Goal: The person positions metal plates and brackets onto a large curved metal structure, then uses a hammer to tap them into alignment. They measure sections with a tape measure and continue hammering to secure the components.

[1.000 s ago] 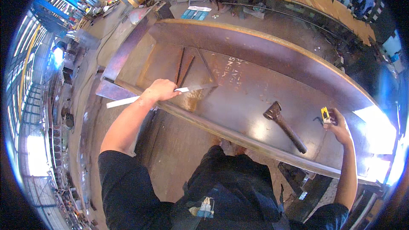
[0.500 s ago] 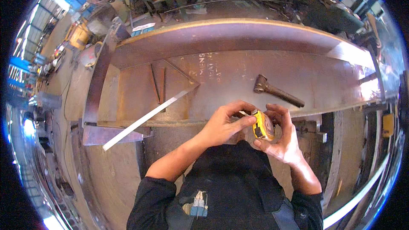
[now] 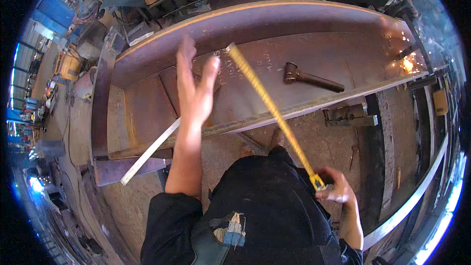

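My right hand (image 3: pixel 338 187) is closed on a yellow tape measure (image 3: pixel 318 182) low at the right of my body. Its yellow blade (image 3: pixel 271 105) is drawn out, slanting up and left over a large steel beam (image 3: pixel 250 126). The hooked end stands near chalk-like marks on the beam's web. My left hand (image 3: pixel 196 91), slightly blurred, is raised left of the blade end with thumb and fingers apart, touching nothing I can make out. Behind it lie thin steel strips, partly hidden, and a pale metal bar (image 3: pixel 149 153). A rusty hammer (image 3: pixel 316 79) rests inside the beam.
Bright sparks (image 3: pixel 408 64) fly at the beam's right end. A clamp-like steel block (image 3: pixel 351 117) sits below the beam's near edge. A tapered steel piece (image 3: pixel 110 172) projects at the left. Long steel bars (image 3: pixel 407 211) run along the right side.
The tape's blade has been pulled out. My left hand has let go and moved up and left; my right hand has moved down and right with the case. Sparks have appeared at the right.
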Motion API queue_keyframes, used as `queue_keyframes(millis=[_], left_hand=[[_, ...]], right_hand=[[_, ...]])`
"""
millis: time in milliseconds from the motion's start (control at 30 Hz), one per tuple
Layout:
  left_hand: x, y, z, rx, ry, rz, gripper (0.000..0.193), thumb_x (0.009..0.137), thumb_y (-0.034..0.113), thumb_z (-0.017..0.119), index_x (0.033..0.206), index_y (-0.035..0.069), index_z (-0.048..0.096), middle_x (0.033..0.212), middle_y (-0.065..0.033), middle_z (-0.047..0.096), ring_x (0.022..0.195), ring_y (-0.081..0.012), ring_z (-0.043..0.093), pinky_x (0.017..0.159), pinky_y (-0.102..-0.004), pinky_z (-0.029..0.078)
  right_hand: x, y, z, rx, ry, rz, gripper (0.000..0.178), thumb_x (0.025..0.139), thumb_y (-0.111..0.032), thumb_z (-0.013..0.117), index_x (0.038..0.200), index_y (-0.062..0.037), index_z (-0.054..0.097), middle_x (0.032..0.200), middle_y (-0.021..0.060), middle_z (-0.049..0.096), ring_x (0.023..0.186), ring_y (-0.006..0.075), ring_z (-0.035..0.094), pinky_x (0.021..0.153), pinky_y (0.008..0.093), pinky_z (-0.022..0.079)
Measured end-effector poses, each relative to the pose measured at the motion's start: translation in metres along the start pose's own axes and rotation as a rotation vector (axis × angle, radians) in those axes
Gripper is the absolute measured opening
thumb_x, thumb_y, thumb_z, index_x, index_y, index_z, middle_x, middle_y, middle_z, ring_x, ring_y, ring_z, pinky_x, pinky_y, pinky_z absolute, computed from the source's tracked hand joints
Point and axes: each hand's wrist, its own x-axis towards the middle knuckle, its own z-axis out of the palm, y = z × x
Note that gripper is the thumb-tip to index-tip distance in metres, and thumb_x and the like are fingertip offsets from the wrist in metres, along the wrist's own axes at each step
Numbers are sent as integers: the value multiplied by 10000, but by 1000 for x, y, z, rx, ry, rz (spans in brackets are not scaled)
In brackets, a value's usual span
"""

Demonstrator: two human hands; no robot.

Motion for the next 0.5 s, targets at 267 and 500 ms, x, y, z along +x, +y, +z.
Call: queue_keyframes(millis=[267,500], left_hand=[[-63,-15,5,229,-225,84,277,870,178,717,1103,36,665,1103,-144,678,1033,-312,629,925,-390,468],[-77,-37,2,334,-227,65,264,862,161,724,1079,22,667,1071,-137,679,1021,-307,631,901,-393,482]], right_hand=[[97,-87,-15,134,296,-268,610,761,-447,725,1113,42,623,932,119,663,904,179,596,832,339,476],[114,-90,-26,55,338,-210,586,837,-458,685,1074,74,630,855,117,651,813,170,609,746,317,483]])
